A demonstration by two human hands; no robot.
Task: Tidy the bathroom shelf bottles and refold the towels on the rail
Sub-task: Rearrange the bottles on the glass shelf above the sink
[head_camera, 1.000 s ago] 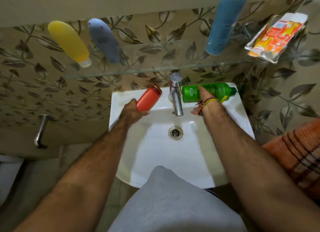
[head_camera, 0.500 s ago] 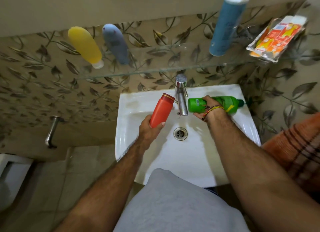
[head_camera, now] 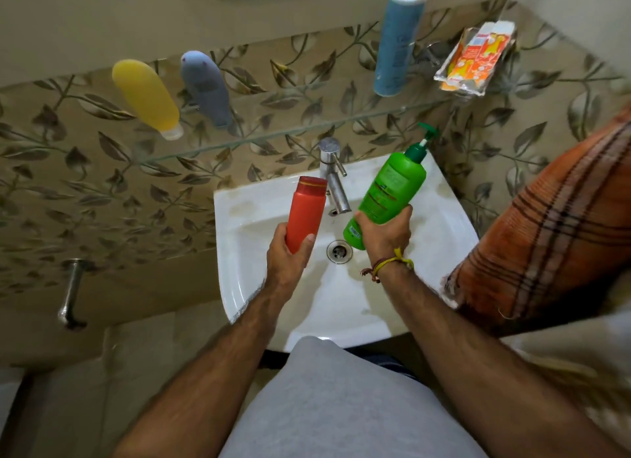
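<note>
Both hands are holding bottles over the white basin, neither bottle touching it. The left hand is gripping the lower end of the red bottle, fingers curled round the far side & thumb pressing the near face; the bottle is standing near upright w/ its cap end just beside the chrome tap, apart from it as far as can be seen. The right hand is wrapping its fingers round the lower half of the green pump bottle, which is tilting w/ its pump head pointing toward the basin's back right corner & its base hanging just beside the drain. A yellow & red thread band is sitting on the right wrist. Above the basin the glass shelf is carrying 3 more bottles: a yellow bottle toward the shelf's left end, cap pointing at the front edge; a grey-blue bottle just beside it on the right, apart from it; & a tall blue bottle w/ a white top toward the right end. An orange & white packet is lying at the shelf's far right end, near the blue bottle but not touching. An orange checked towel is hanging off the basin's right edge; what's carrying it can't be told. A chrome fitting is sticking out of the wall well left of the basin.
</note>
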